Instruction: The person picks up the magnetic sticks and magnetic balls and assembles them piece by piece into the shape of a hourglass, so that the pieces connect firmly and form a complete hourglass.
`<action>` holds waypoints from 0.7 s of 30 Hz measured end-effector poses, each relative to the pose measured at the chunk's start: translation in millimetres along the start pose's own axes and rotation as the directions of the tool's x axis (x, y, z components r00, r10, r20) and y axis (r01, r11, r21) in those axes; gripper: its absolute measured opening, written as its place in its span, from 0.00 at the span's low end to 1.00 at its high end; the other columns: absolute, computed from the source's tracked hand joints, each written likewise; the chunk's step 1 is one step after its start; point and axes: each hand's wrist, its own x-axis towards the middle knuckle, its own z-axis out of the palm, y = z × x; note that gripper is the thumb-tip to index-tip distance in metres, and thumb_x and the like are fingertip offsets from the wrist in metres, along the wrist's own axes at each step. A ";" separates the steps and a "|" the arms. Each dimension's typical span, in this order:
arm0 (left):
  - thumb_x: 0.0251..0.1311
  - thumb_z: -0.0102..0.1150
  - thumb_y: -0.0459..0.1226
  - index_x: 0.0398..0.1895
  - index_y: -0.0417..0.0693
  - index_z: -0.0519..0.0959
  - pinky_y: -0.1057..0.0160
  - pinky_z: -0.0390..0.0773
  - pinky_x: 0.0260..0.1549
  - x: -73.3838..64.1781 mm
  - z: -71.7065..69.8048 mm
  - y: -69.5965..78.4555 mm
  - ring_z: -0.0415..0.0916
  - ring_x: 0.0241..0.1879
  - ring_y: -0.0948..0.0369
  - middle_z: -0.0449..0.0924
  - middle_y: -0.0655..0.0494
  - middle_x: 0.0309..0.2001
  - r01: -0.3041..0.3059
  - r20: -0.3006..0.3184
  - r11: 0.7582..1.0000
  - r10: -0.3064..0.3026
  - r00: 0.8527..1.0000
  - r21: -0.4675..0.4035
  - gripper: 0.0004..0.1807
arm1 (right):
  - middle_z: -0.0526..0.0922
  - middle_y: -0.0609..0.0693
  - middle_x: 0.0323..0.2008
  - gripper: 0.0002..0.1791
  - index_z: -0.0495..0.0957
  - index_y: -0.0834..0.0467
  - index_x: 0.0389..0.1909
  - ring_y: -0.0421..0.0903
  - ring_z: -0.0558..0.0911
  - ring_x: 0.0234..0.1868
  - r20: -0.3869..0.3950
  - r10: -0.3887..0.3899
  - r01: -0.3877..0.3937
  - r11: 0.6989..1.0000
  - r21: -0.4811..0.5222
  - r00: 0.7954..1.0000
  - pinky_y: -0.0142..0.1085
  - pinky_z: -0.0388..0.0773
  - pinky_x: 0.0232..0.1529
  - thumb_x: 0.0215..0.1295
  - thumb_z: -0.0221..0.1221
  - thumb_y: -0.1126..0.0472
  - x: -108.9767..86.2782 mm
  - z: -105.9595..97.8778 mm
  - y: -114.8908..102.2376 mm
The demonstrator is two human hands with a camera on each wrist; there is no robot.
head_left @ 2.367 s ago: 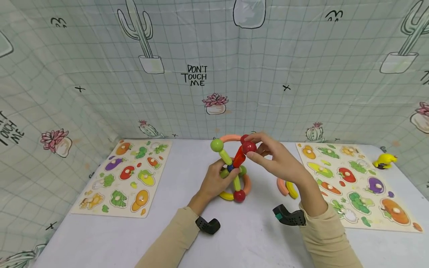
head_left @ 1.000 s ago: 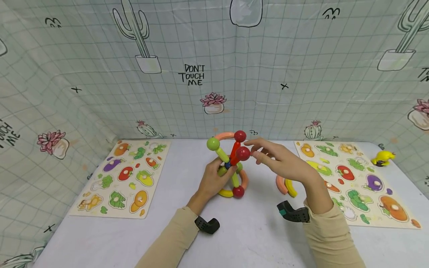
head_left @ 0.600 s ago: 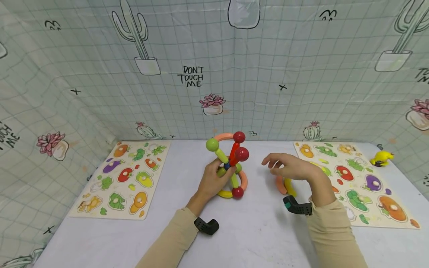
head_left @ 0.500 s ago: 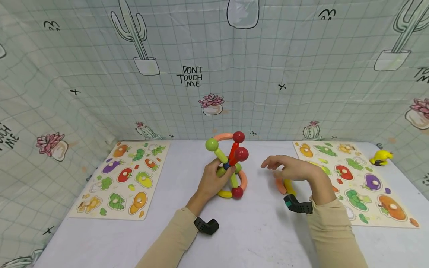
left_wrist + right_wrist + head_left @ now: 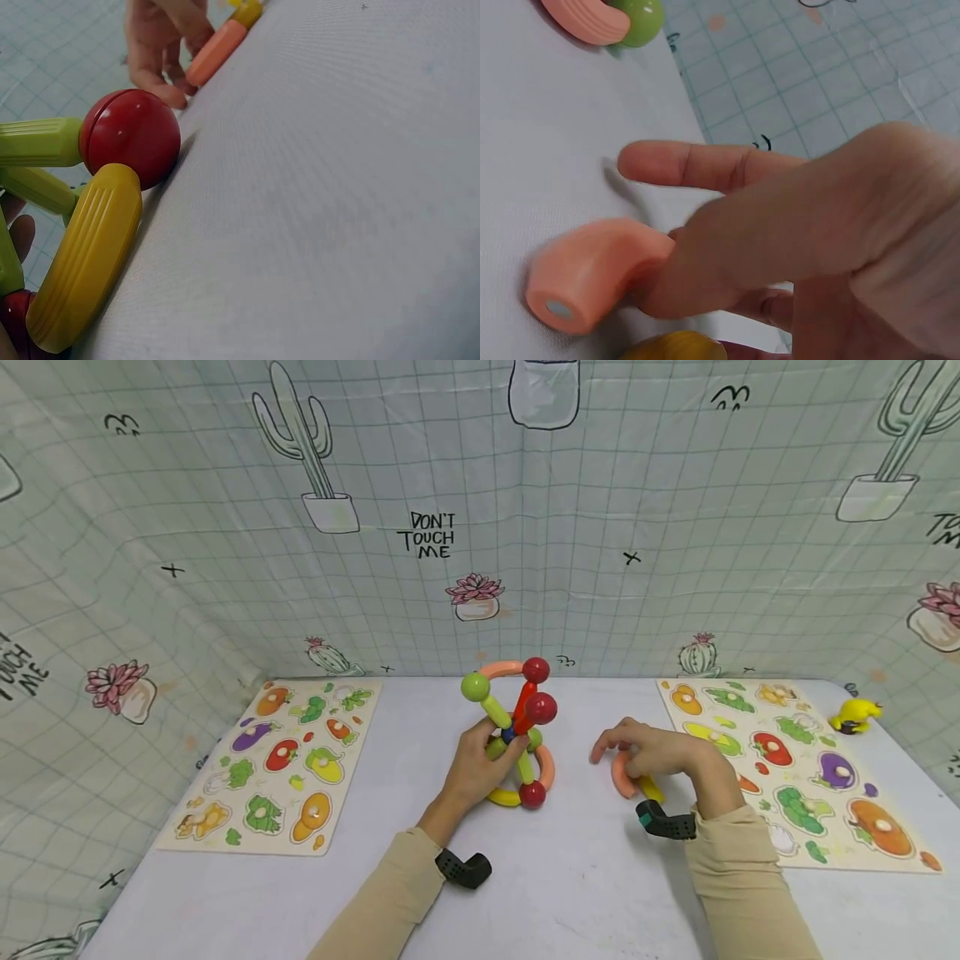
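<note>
A toy structure of magnetic balls and sticks (image 5: 525,768) stands on the table, with red, green and blue balls joined by straight and curved sticks. My left hand (image 5: 480,760) grips its middle, near the blue ball (image 5: 509,735). A yellow curved stick (image 5: 86,259) and a red ball (image 5: 135,139) show low on it in the left wrist view. To the right, my right hand (image 5: 660,752) is down over a loose orange curved stick (image 5: 592,274). Its thumb (image 5: 667,289) is against the stick's inner bend, while the index finger (image 5: 675,163) extends past it. A yellow curved stick (image 5: 651,789) lies beside the orange one, partly hidden.
Wooden vegetable puzzle boards lie on the left (image 5: 273,764) and right (image 5: 795,777) of the white table (image 5: 570,877). At the far right is a small yellow toy (image 5: 857,716). A grid-patterned cloth (image 5: 585,552) hangs behind.
My right hand has let go of the red ball at the structure's top and moved right and down to the loose curved sticks. My left hand has kept its grip.
</note>
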 end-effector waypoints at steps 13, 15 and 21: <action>0.61 0.59 0.44 0.44 0.46 0.75 0.67 0.73 0.36 0.2 -0.6 1.2 0.72 0.37 0.59 0.80 0.54 0.40 0.002 0.001 1.000 -0.002 1.000 0.003 0.14 | 0.67 0.54 0.49 0.23 0.80 0.50 0.41 0.50 0.67 0.44 0.025 -0.008 0.008 1.000 0.000 1.000 0.38 0.66 0.40 0.44 0.54 0.72 0.4 1.5 -2.0; 0.61 0.59 0.45 0.45 0.47 0.75 0.67 0.74 0.39 0.2 -0.7 1.1 0.73 0.39 0.60 0.80 0.54 0.41 0.010 0.005 1.000 -0.010 1.000 0.000 0.14 | 0.68 0.54 0.48 0.22 0.80 0.50 0.40 0.50 0.67 0.43 0.024 -0.009 0.009 1.000 -0.008 1.000 0.38 0.65 0.40 0.44 0.53 0.72 0.4 1.9 -2.9; 0.62 0.58 0.45 0.46 0.47 0.75 0.64 0.75 0.44 0.3 -0.3 -0.3 0.74 0.42 0.61 0.81 0.55 0.43 -0.006 0.002 1.000 0.006 1.000 -0.004 0.15 | 0.70 0.52 0.45 0.22 0.80 0.50 0.37 0.49 0.66 0.45 0.017 -0.018 0.019 0.999 -0.041 1.000 0.38 0.64 0.40 0.42 0.52 0.74 -0.1 2.8 -4.9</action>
